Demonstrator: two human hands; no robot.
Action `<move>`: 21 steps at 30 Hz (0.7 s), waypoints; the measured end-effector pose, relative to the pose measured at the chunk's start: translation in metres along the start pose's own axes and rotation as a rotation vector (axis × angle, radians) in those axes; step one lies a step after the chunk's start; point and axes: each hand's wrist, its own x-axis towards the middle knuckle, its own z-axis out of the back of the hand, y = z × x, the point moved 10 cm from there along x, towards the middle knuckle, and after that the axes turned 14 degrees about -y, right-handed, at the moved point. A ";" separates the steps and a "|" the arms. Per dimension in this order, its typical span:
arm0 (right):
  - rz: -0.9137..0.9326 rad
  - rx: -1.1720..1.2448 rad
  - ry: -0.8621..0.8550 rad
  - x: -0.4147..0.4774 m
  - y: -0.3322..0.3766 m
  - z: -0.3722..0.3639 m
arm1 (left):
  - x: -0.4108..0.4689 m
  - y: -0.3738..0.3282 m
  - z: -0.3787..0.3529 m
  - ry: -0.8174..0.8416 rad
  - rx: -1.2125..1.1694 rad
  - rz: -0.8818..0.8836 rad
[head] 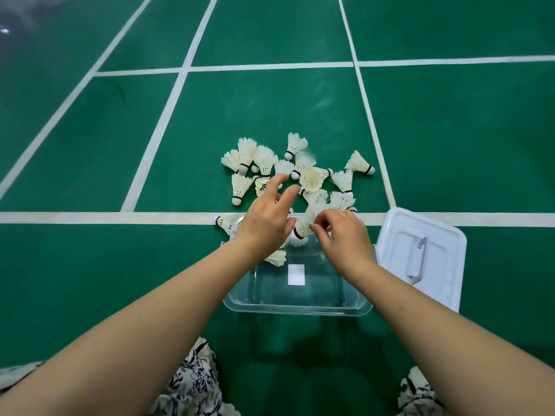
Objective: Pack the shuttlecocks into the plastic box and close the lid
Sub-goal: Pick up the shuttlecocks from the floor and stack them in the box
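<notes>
A clear plastic box (pixel 297 307) stands open on the green floor in front of me. Its white lid (pixel 441 244) lies flat to the right, handle up. Several white feather shuttlecocks (pixel 264 159) lie scattered just beyond the box. One shuttlecock (pixel 277 258) lies inside the box at its far left. My right hand (pixel 345 235) pinches the feathers of a shuttlecock (pixel 301 228) held cork-down over the far edge of the box. My left hand (pixel 265 219) hovers over the far left rim, fingers spread toward the pile, holding nothing.
White court lines (pixel 90 217) cross the green floor; one runs under the far edge of the box. One shuttlecock (pixel 225 221) lies on that line left of the box. Patterned black-and-white clothing (pixel 192 382) shows at the bottom edge.
</notes>
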 end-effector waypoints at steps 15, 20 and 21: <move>-0.620 0.130 0.306 -0.048 -0.066 -0.115 | -0.023 0.059 -0.021 0.095 0.041 0.191; -0.653 0.134 0.360 -0.047 -0.056 -0.145 | -0.033 0.080 -0.038 0.205 0.119 0.256; -0.656 0.138 0.376 -0.047 -0.053 -0.150 | -0.035 0.084 -0.040 0.214 0.141 0.276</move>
